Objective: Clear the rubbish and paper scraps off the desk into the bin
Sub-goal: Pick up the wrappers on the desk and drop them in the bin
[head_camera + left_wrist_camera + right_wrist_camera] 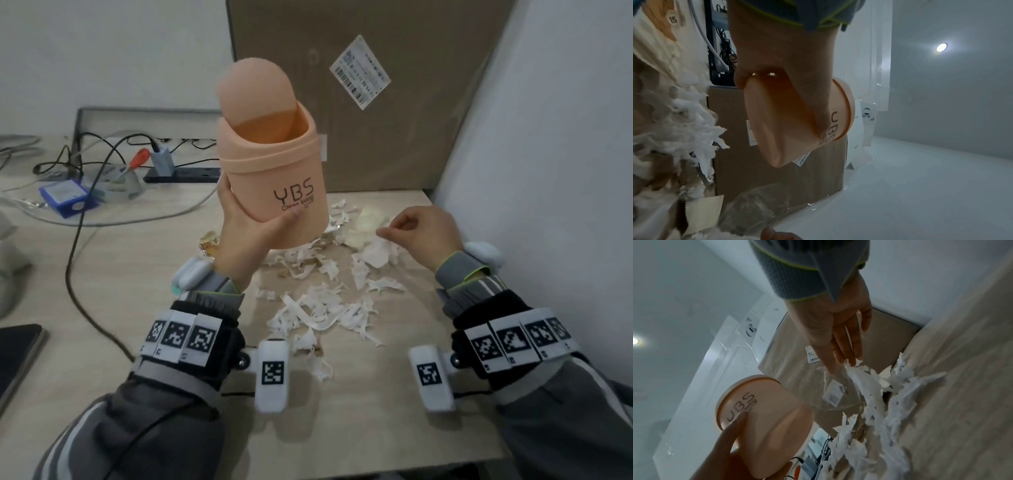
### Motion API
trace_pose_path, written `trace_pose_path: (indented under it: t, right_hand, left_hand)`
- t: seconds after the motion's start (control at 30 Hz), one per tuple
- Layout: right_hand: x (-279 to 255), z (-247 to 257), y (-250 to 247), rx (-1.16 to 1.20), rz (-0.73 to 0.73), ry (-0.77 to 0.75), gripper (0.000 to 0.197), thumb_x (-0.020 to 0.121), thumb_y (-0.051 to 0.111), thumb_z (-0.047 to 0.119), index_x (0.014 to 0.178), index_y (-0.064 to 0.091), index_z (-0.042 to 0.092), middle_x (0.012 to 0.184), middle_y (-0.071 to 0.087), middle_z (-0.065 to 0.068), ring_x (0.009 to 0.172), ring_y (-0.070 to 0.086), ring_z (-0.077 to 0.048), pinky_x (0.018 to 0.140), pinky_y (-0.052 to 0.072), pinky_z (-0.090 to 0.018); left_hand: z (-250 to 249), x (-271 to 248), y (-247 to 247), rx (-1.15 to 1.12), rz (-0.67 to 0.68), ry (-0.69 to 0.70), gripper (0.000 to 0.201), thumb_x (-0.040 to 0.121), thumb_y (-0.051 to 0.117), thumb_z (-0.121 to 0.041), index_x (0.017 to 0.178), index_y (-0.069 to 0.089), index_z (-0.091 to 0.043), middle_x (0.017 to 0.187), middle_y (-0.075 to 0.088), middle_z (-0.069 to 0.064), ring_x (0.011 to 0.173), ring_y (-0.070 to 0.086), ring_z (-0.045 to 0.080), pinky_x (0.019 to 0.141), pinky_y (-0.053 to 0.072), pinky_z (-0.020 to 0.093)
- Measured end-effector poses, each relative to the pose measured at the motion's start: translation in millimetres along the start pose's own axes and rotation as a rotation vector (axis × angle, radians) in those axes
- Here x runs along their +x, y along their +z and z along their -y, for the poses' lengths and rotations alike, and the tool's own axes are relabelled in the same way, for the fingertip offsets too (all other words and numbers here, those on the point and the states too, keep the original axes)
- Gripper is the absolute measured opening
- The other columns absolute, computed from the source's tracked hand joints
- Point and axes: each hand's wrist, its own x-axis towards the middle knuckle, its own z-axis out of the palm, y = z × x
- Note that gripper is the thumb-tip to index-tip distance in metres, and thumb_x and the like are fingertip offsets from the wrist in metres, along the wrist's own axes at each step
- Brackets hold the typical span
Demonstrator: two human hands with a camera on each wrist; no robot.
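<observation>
The bin (274, 178), light and stiff, is gripped low in the left hand (245, 233); the right hand (838, 331), fingers straight, touches flimsy scraps (322, 308), best gathered in bunches

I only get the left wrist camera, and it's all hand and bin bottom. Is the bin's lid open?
Observer: Yes. The head view shows the bin with its swing lid tipped up, mouth open.
Operator: Where's the other hand?
Observer: The right hand is right of the bin, fingertips at the paper scraps.
Operator: Anything that isn't rubbish?
Observer: A blue box lies far left among cables.
</observation>
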Motion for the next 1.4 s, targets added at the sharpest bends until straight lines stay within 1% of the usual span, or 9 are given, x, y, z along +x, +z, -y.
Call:
trace_pose_path:
  t: [0.23, 0.33, 0.43, 0.57, 0.67, 0.77, 0.9, 1.27, 1.4]
  right_hand:
    - [13.6, -5.3, 15.6, 0.11, -0.059, 0.003, 0.021, 0.069, 0.08, 0.019, 0.064, 0.059, 0.018, 0.061, 0.057, 0.006, 0.059, 0.053, -0.01, 0.059, 0.044, -0.023]
    - [15.5, -11.0, 24.8, 0.216, -0.062, 0.012, 0.026, 0.069, 0.077, 0.014, 0.062, 0.055, 0.024, 0.063, 0.057, 0.006, 0.062, 0.054, -0.012, 0.063, 0.048, -0.03]
    - [14.9, -16.7, 36.0, 0.35, -0.044, 0.032, 0.023, 0.073, 0.073, 0.007, 0.084, 0.059, 0.021, 0.068, 0.057, 0.001, 0.064, 0.056, -0.016, 0.071, 0.052, -0.04]
    - [15.3, -24.4, 41.8, 0.416, -0.008, 0.082, 0.045, 0.081, 0.066, 0.003, 0.122, 0.058, 0.017, 0.075, 0.055, 0.002, 0.067, 0.055, -0.015, 0.072, 0.052, -0.033]
    - [12.3, -26.4, 40.7, 0.482, -0.02, 0.099, 0.026, 0.083, 0.061, 0.0, 0.093, 0.072, 0.021, 0.082, 0.062, 0.005, 0.068, 0.057, -0.01, 0.062, 0.049, -0.018]
    - [9.4, -28.3, 41.4, 0.586, -0.075, 0.141, 0.029, 0.084, 0.061, 0.002, 0.071, 0.07, 0.026, 0.081, 0.067, 0.004, 0.062, 0.057, -0.007, 0.058, 0.048, -0.016]
    - [10.8, -33.8, 39.5, 0.658, -0.132, 0.167, 0.027, 0.084, 0.059, 0.001, 0.069, 0.07, 0.021, 0.073, 0.065, 0.001, 0.052, 0.054, -0.002, 0.054, 0.05, -0.016]
    - [13.5, -31.1, 42.4, 0.964, -0.144, 0.327, 0.011, 0.082, 0.066, 0.011, 0.074, 0.072, 0.005, 0.08, 0.068, -0.006, 0.079, 0.064, -0.01, 0.078, 0.054, -0.017]
    - [11.5, -40.8, 45.5, 0.718, -0.105, 0.231, 0.007, 0.08, 0.072, 0.02, 0.077, 0.072, 0.014, 0.077, 0.068, 0.0, 0.072, 0.06, -0.007, 0.069, 0.05, -0.013]
  left_hand:
    - [19.7, 5.0, 3.4, 0.017, -0.004, -0.011, 0.13, 0.052, 0.087, -0.053, 0.154, 0.01, -0.026, 0.141, 0.048, -0.005, 0.122, 0.055, 0.007, 0.091, 0.055, 0.028]
    - [22.2, 5.2, 3.1, 0.019, 0.006, -0.004, 0.13, 0.053, 0.087, -0.051, 0.154, 0.009, -0.026, 0.142, 0.047, -0.006, 0.122, 0.056, 0.005, 0.087, 0.056, 0.021]
    - [26.3, 4.7, 0.8, 0.011, -0.01, -0.03, 0.131, 0.052, 0.087, -0.051, 0.155, 0.009, -0.027, 0.14, 0.048, -0.007, 0.118, 0.057, 0.002, 0.081, 0.057, 0.018]
    - [29.2, 4.7, -1.7, 0.032, -0.022, -0.046, 0.132, 0.052, 0.087, -0.052, 0.155, 0.008, -0.029, 0.142, 0.047, -0.006, 0.12, 0.055, 0.004, 0.087, 0.057, 0.026]
    - [30.5, 4.7, -1.0, 0.041, -0.032, -0.054, 0.129, 0.052, 0.087, -0.052, 0.154, 0.01, -0.03, 0.14, 0.049, -0.007, 0.121, 0.055, 0.007, 0.089, 0.057, 0.03]
    - [31.2, 3.4, -0.5, 0.031, -0.048, -0.077, 0.127, 0.052, 0.086, -0.053, 0.153, 0.014, -0.029, 0.137, 0.051, -0.009, 0.12, 0.057, 0.008, 0.086, 0.06, 0.032]
    - [30.6, 3.0, -0.2, 0.018, -0.06, -0.12, 0.126, 0.051, 0.087, -0.054, 0.152, 0.014, -0.032, 0.137, 0.051, -0.008, 0.122, 0.057, 0.012, 0.089, 0.06, 0.046]
    - [30.9, 1.5, -0.3, 0.045, -0.07, -0.176, 0.126, 0.049, 0.086, -0.056, 0.151, 0.015, -0.036, 0.137, 0.052, -0.007, 0.121, 0.058, 0.017, 0.082, 0.061, 0.05]
    - [31.3, 1.6, 0.5, 0.064, -0.074, -0.174, 0.127, 0.048, 0.085, -0.058, 0.151, 0.016, -0.033, 0.135, 0.053, -0.006, 0.12, 0.058, 0.017, 0.085, 0.06, 0.05]
